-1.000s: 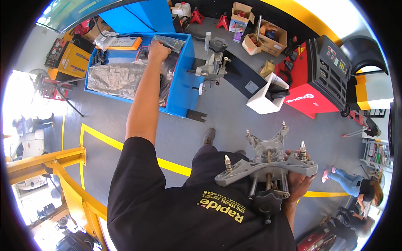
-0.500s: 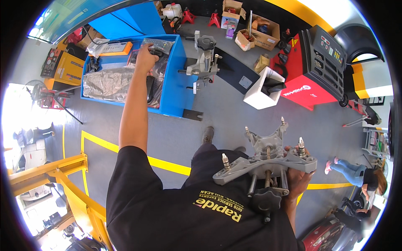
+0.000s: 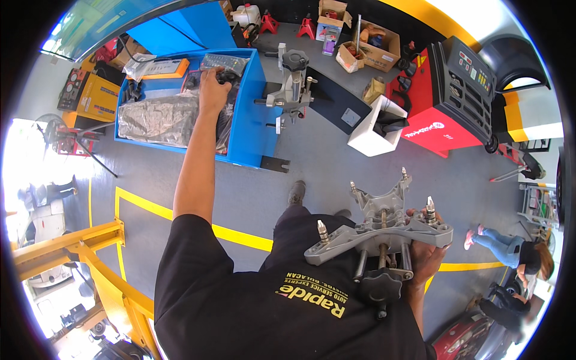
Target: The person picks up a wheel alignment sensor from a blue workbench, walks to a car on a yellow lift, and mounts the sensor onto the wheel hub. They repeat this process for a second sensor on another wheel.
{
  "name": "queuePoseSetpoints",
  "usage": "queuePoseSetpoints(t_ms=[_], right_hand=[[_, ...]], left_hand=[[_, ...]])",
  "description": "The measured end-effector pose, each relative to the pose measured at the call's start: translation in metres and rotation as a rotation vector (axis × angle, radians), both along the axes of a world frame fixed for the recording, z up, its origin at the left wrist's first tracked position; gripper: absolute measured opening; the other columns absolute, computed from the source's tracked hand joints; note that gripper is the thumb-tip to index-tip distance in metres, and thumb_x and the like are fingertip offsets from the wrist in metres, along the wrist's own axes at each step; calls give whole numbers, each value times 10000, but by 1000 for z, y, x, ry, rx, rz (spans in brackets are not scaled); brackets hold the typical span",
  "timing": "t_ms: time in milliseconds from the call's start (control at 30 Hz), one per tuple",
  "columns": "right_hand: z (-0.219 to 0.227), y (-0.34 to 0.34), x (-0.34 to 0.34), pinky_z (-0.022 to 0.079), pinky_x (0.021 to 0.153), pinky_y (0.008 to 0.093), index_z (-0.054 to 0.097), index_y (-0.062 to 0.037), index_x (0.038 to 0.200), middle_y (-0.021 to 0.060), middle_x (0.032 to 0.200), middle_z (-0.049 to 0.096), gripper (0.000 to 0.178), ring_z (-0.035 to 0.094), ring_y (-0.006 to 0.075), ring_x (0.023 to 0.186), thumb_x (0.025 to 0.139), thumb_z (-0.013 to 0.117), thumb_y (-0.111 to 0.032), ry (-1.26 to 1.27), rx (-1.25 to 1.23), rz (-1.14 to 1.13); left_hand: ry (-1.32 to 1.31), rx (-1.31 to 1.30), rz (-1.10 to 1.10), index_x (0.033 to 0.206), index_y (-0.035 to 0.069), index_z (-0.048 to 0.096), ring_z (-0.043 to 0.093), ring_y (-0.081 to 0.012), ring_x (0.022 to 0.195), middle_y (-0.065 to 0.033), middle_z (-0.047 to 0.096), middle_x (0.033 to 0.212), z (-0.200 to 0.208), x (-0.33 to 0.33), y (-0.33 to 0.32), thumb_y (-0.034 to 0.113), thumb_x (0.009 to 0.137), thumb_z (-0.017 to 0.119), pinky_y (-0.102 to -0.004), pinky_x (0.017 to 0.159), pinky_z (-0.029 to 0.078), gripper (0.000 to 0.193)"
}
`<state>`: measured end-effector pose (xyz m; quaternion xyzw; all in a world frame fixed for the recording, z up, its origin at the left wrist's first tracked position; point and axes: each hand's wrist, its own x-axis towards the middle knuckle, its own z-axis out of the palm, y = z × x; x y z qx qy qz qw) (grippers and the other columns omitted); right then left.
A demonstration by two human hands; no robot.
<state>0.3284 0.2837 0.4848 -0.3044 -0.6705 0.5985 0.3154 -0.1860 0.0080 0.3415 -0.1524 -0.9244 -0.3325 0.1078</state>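
Grey floor [image 3: 252, 195], angular metal clamp [image 3: 379, 237], crinkled wrapping [image 3: 157, 120]

There are two grey metal clamps [image 3: 378, 240], and on the nearer one I count four pointed pins [image 3: 323, 231]. Besides these I see two red jack stands [image 3: 306, 27], three open cardboard boxes [image 3: 381, 58], one white plastic jug [image 3: 246, 15], one white bin [image 3: 367, 137], one blue cabinet [image 3: 258, 108] and the person's two bare hands [image 3: 214, 91].

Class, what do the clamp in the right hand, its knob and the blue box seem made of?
Clamp: probably cast metal, dull grey with moulded ribs.
Knob: likely plastic, matt dark with rounded lobes.
Box: perhaps painted metal, its sides smooth and evenly blue.
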Motion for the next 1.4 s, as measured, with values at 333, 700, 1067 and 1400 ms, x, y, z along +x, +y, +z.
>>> queuePoseSetpoints(t_ms=[333, 700, 1067, 1400], right_hand=[[3, 2, 0, 553, 888, 380, 677, 95, 1089, 182, 1158, 707, 240, 692, 267, 1012, 963, 613, -99, 82, -96, 40], [4, -2, -3, 545, 899, 401, 678, 73, 1047, 172, 1141, 705, 278, 682, 269, 1023, 1009, 584, -186, -60, 72, 6], [-2, 0, 2, 545, 899, 383, 627, 106, 1141, 195, 1197, 667, 713, 653, 255, 1058, 1040, 371, -551, 59, -43, 25], [8, -5, -9, 556, 843, 343, 653, 86, 1118, 154, 1105, 716, 231, 689, 218, 948, 986, 576, -86, 67, -156, -81]], left_hand=[[-48, 211, 27, 1394, 98, 591, 639, -316, 1169, -175, 509, 1405, -1, 4, -2, 66, 784, 685, -413, 1029, 523, 617], [9, 101, 87, 1171, 30, 726, 680, -306, 1081, -136, 739, 1066, -12, -63, -14, 372, 858, 815, -430, 946, 526, 472], [-154, 219, 47, 1257, -14, 689, 665, -307, 1172, -188, 705, 1258, -18, -95, -26, 618, 963, 640, -384, 1032, 482, 699], [-18, 271, 44, 1312, 14, 660, 653, -319, 1198, -189, 683, 1283, -9, -56, -56, 115, 851, 648, -390, 1042, 487, 472]])
